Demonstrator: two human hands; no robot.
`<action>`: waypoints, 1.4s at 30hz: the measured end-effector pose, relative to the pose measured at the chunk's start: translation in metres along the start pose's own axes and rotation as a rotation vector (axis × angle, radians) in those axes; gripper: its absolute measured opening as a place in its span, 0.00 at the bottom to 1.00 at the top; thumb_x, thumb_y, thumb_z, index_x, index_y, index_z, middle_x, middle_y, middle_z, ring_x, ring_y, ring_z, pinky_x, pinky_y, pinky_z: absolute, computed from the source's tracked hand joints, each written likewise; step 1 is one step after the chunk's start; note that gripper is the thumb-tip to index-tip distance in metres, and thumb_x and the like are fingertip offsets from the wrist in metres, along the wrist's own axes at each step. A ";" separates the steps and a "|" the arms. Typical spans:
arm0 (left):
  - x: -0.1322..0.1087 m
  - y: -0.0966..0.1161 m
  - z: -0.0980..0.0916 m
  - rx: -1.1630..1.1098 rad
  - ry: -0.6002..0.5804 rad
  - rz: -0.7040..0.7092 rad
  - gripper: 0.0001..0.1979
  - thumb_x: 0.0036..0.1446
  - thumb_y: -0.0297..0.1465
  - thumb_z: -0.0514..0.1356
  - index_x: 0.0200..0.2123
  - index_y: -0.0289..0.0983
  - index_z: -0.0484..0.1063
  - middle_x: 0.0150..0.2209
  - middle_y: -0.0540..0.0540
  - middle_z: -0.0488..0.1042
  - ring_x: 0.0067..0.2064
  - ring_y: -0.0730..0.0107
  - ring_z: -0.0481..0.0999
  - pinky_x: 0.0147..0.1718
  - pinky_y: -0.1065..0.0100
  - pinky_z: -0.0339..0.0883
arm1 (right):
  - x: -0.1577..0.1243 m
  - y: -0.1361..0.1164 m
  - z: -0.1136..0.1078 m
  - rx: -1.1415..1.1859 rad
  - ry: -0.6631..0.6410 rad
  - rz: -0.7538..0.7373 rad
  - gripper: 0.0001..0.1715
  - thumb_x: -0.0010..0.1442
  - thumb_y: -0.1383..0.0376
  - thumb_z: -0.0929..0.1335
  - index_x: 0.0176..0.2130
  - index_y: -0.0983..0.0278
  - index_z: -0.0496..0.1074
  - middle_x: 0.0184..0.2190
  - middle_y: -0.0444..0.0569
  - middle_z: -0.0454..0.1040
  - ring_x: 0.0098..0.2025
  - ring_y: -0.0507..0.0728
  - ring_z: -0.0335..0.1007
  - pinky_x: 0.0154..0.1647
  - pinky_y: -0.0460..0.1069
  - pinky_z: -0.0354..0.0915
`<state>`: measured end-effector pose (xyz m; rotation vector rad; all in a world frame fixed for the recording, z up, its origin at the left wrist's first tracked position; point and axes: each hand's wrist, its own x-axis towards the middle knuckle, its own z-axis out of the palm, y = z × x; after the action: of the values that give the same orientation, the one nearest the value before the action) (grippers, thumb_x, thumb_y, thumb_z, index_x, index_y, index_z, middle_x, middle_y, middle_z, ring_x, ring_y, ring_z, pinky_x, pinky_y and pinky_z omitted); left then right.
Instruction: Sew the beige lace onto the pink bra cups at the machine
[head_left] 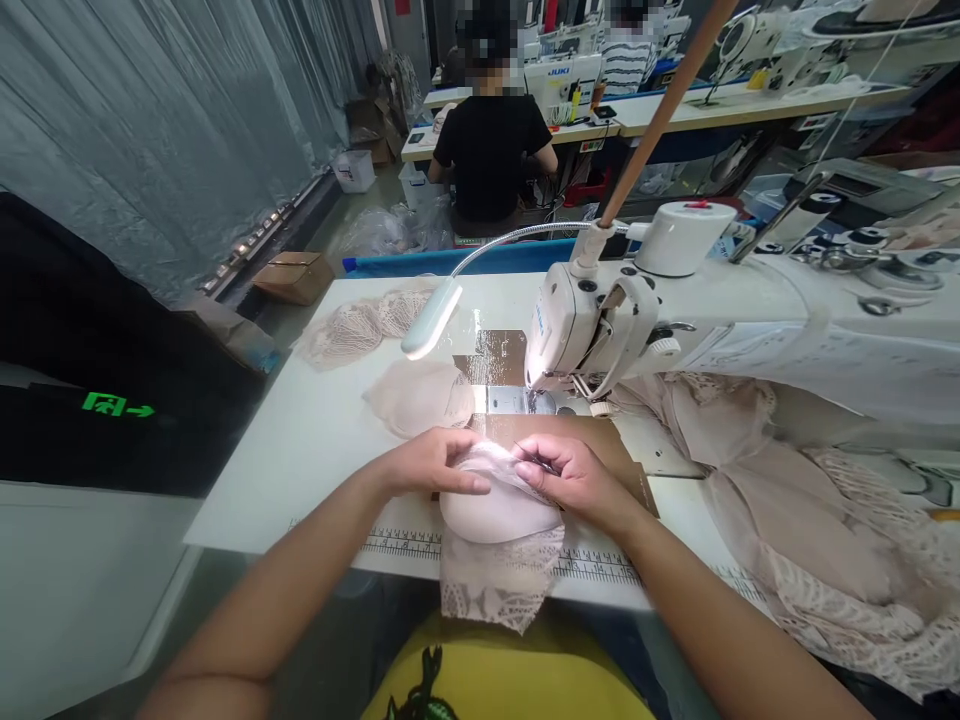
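Observation:
A pale pink moulded bra cup (496, 512) lies at the table's front edge, its lace trim (499, 580) hanging over the edge towards my lap. My left hand (431, 465) grips the cup's left side, thumb on top and fingers along the far edge. With thumb and forefinger, my right hand (576, 480) pinches the cup's far right edge. Something thin and dark shows in the right fingers, too small to make out. Just beyond both hands stands the sewing machine's needle and presser-foot area (538, 400). A sheer beige fabric piece (420, 398) lies beyond my left hand.
More beige lace pieces (349, 330) lie at the table's far left. A heap of lace garments (810, 520) covers the right side beneath the machine arm (750, 300). A lamp (433, 320) hangs low over the table. One person in black (493, 150) sits ahead, facing away.

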<state>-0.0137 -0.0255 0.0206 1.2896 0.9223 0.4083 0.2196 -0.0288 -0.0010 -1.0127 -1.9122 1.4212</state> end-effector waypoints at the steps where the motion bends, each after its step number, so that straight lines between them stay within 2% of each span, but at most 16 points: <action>1: 0.004 -0.004 0.006 -0.125 0.012 0.002 0.21 0.43 0.39 0.70 0.39 0.34 0.74 0.34 0.47 0.74 0.35 0.69 0.72 0.36 0.69 0.64 | -0.001 -0.001 0.000 -0.004 -0.003 0.005 0.11 0.60 0.59 0.65 0.36 0.64 0.72 0.30 0.45 0.71 0.33 0.54 0.65 0.34 0.47 0.60; 4: 0.014 -0.013 0.021 -0.364 0.116 -0.014 0.17 0.46 0.38 0.69 0.34 0.33 0.74 0.31 0.47 0.74 0.33 0.72 0.72 0.36 0.70 0.63 | -0.002 -0.003 0.000 0.012 0.007 0.028 0.12 0.59 0.57 0.66 0.38 0.63 0.71 0.32 0.46 0.71 0.34 0.54 0.66 0.35 0.48 0.61; 8: 0.018 -0.017 0.029 -0.249 0.212 0.052 0.15 0.50 0.39 0.66 0.29 0.31 0.74 0.27 0.48 0.72 0.30 0.74 0.69 0.31 0.73 0.60 | -0.003 -0.001 -0.006 0.097 0.007 0.069 0.18 0.59 0.53 0.66 0.44 0.62 0.67 0.33 0.46 0.71 0.33 0.54 0.67 0.31 0.47 0.62; 14: 0.017 -0.019 0.029 -0.128 0.237 0.158 0.13 0.52 0.38 0.65 0.32 0.32 0.77 0.30 0.46 0.74 0.33 0.71 0.71 0.34 0.71 0.63 | -0.002 -0.003 -0.011 -0.098 0.020 0.008 0.14 0.59 0.57 0.65 0.41 0.62 0.72 0.32 0.46 0.72 0.32 0.54 0.66 0.33 0.48 0.62; 19: 0.019 -0.021 0.031 -0.120 0.264 0.156 0.13 0.51 0.38 0.66 0.27 0.32 0.75 0.25 0.50 0.70 0.28 0.76 0.67 0.28 0.74 0.59 | 0.000 -0.011 -0.005 -0.071 0.003 0.059 0.11 0.58 0.59 0.67 0.40 0.62 0.72 0.32 0.45 0.73 0.33 0.54 0.68 0.32 0.48 0.63; 23: 0.021 -0.022 0.033 -0.106 0.271 0.173 0.16 0.50 0.39 0.65 0.22 0.32 0.70 0.22 0.52 0.65 0.25 0.79 0.62 0.26 0.75 0.56 | 0.000 -0.009 0.002 -0.051 0.061 0.037 0.10 0.59 0.58 0.66 0.37 0.62 0.73 0.34 0.46 0.74 0.36 0.55 0.70 0.36 0.49 0.64; 26: 0.021 -0.020 0.034 -0.065 0.256 0.171 0.17 0.52 0.41 0.64 0.24 0.32 0.69 0.23 0.52 0.64 0.26 0.78 0.62 0.25 0.74 0.56 | 0.001 -0.004 0.003 -0.047 0.105 0.023 0.11 0.60 0.58 0.65 0.35 0.62 0.73 0.33 0.46 0.74 0.35 0.54 0.70 0.35 0.49 0.65; 29: 0.014 -0.013 0.031 0.166 0.244 0.184 0.18 0.56 0.42 0.60 0.23 0.33 0.69 0.22 0.52 0.62 0.25 0.77 0.60 0.24 0.73 0.54 | 0.001 0.001 0.001 -0.025 0.208 0.025 0.12 0.60 0.57 0.66 0.38 0.63 0.71 0.35 0.48 0.75 0.37 0.55 0.72 0.38 0.50 0.67; 31: 0.008 -0.006 0.024 0.471 0.353 0.224 0.20 0.57 0.43 0.58 0.21 0.34 0.67 0.20 0.53 0.60 0.23 0.77 0.58 0.23 0.72 0.52 | -0.001 0.003 -0.001 -0.090 0.306 0.008 0.13 0.59 0.57 0.66 0.41 0.62 0.69 0.37 0.49 0.75 0.39 0.56 0.72 0.40 0.50 0.67; 33: 0.006 0.000 0.013 0.739 0.525 0.285 0.19 0.58 0.42 0.57 0.21 0.35 0.69 0.20 0.52 0.63 0.24 0.75 0.61 0.25 0.71 0.55 | -0.003 0.004 0.001 -0.261 0.335 -0.064 0.17 0.58 0.58 0.67 0.45 0.62 0.68 0.39 0.50 0.74 0.40 0.57 0.72 0.39 0.50 0.67; 34: 0.007 0.003 0.005 0.823 0.605 0.319 0.17 0.58 0.41 0.57 0.23 0.36 0.71 0.22 0.50 0.66 0.26 0.73 0.65 0.27 0.70 0.58 | -0.004 0.005 0.004 -0.364 0.301 -0.137 0.18 0.57 0.60 0.68 0.48 0.62 0.68 0.40 0.51 0.74 0.39 0.57 0.71 0.38 0.50 0.67; 36: 0.015 0.007 -0.014 0.895 0.708 0.336 0.11 0.57 0.37 0.57 0.34 0.37 0.75 0.34 0.45 0.74 0.37 0.66 0.71 0.37 0.67 0.63 | -0.005 0.005 0.013 -0.553 0.135 -0.318 0.20 0.57 0.66 0.66 0.50 0.62 0.67 0.42 0.52 0.73 0.37 0.55 0.70 0.33 0.48 0.65; 38: 0.026 0.007 -0.034 0.891 0.728 0.244 0.17 0.51 0.33 0.60 0.46 0.38 0.72 0.49 0.42 0.72 0.51 0.57 0.68 0.48 0.63 0.61 | -0.005 0.005 0.021 -0.692 -0.066 -0.451 0.17 0.56 0.71 0.64 0.45 0.62 0.71 0.42 0.51 0.73 0.33 0.53 0.69 0.29 0.46 0.61; 39: 0.031 0.006 -0.042 0.864 0.706 0.175 0.22 0.48 0.31 0.61 0.49 0.38 0.71 0.52 0.41 0.70 0.53 0.54 0.67 0.50 0.61 0.60 | -0.005 0.005 0.023 -0.742 -0.142 -0.467 0.14 0.54 0.73 0.64 0.40 0.62 0.72 0.41 0.50 0.73 0.30 0.52 0.68 0.27 0.46 0.59; 40: 0.036 0.005 -0.049 0.833 0.672 0.115 0.25 0.45 0.30 0.62 0.49 0.38 0.70 0.51 0.40 0.70 0.53 0.52 0.67 0.49 0.59 0.61 | -0.005 0.004 0.024 -0.781 -0.189 -0.444 0.11 0.52 0.73 0.64 0.34 0.62 0.72 0.40 0.49 0.74 0.28 0.51 0.67 0.25 0.46 0.58; 42: 0.041 0.000 -0.057 0.760 0.589 0.047 0.21 0.43 0.30 0.63 0.44 0.36 0.73 0.43 0.40 0.75 0.44 0.53 0.73 0.41 0.60 0.65 | -0.006 0.001 0.017 -0.832 -0.209 -0.326 0.08 0.47 0.75 0.65 0.27 0.63 0.70 0.37 0.49 0.74 0.27 0.52 0.65 0.24 0.46 0.55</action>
<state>-0.0335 0.0403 0.0067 1.9287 1.6442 0.5094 0.2102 -0.0430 -0.0069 -0.8305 -2.7587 0.5403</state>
